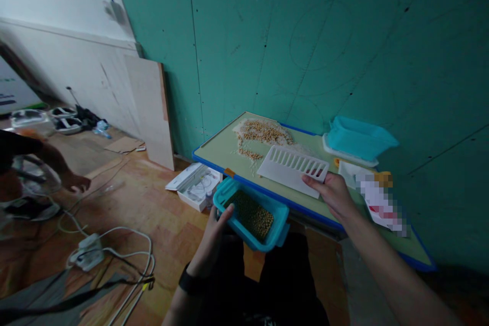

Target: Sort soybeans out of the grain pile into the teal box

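Observation:
My left hand [214, 234] grips the left side of a light-blue plastic container [280, 221], thumb over its rim. Inside it lie small green beans [244, 209] and yellowish beans [264, 222]. The container is held at the near edge of the table [219, 148], just below its top. My right hand [334, 193] is closed on one end of a white slotted plastic board [284, 179], which is tilted over the tabletop. Beyond the board, yellowish beans [263, 132] are spread on the table among pale, finer grains.
A blue bin [359, 137] on a white lid stands at the table's back right. Nearer is a partly pixelated packet [382, 204]. A green wall [324, 35] borders the table behind. On the floor are an open white box [196, 188], cables and a power strip [87, 252]. Another person's hand [76, 182] shows left.

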The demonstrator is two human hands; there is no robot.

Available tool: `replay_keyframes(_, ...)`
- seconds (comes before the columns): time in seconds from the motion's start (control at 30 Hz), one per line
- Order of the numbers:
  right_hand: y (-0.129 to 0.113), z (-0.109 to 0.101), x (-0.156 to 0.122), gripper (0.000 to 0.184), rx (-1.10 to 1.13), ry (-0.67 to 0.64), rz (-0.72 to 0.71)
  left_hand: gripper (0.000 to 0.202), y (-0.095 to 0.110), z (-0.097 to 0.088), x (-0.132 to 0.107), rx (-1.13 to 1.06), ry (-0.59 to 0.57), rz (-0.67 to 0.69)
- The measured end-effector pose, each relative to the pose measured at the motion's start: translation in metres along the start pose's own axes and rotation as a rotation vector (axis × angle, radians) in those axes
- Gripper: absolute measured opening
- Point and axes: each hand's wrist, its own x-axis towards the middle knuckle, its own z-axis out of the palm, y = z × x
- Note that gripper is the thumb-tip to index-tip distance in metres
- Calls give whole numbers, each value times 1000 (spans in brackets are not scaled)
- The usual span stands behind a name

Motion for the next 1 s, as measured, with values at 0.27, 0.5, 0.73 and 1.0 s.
replay_keyframes(0.27, 1, -3, -4, 62, 6, 17, 8, 91, 5, 5, -5, 2, 5, 4)
replay_keyframes(0.5, 1, -6, -9, 65, -5, -26, 25, 93, 7, 5, -4, 22, 10, 6)
replay_keyframes(0.73, -2, 0, -20, 71, 37, -34, 47, 93, 8, 5, -3, -2, -11, 16)
replay_keyframes(1.0, 3, 23, -36, 36, -119, 13, -242, 91, 7, 7, 0, -11, 40, 17)
